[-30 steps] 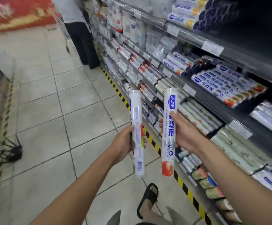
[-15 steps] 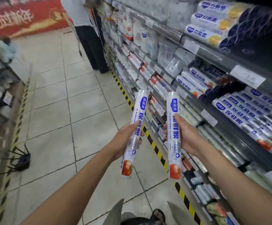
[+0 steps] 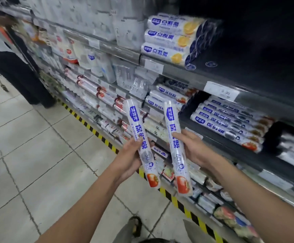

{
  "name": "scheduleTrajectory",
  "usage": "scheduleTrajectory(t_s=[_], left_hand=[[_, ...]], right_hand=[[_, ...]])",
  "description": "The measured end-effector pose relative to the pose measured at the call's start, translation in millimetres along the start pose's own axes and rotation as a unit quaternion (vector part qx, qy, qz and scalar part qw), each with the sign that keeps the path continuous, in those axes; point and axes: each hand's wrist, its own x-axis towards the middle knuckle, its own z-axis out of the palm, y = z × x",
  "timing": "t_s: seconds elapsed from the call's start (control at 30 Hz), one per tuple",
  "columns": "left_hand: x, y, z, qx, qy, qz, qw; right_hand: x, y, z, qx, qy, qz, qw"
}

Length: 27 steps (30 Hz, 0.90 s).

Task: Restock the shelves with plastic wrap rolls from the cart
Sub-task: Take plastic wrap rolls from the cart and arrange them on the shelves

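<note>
Held upright, side by side and apart, before the shelf [image 3: 181,74] front edge: left roll [image 3: 147,159] with left hand [image 3: 129,159] fingers clamped round its middle, right roll [image 3: 178,156] likewise clamped in right hand [image 3: 194,150] fingers

Top shelf [image 3: 247,62] lies bare right of stacked rolls [image 3: 167,39].
</note>
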Motion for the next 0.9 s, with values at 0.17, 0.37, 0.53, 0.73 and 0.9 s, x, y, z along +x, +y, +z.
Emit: scheduleTrajectory(t_s=[0.17,0.37,0.53,0.73,0.9], left_hand=[[43.4,22.8,-10.3,-0.012,-0.068,-0.09,0.994],[70.8,31.2,-7.0,-0.002,-0.147,-0.169,0.975],[75.6,24.7,5.3,0.003,-0.249,-0.204,0.947],[79.7,22.6,14.5,0.011,-0.242,-0.221,0.945],[83.5,22.8,21.1,0.006,-0.241,-0.198,0.95]], right_hand=[[3.2,-10.7,7.8,-0.069,0.074,-0.03,0.994],[1.8,-5.3,23.7,-0.153,0.159,-0.045,0.974],[0.5,6.6,30.1,-0.104,0.195,-0.06,0.973],[2.5,8.3,38.7,-0.139,0.28,-0.092,0.945],[4.5,5.0,48.4,-0.187,0.303,-0.122,0.926]])
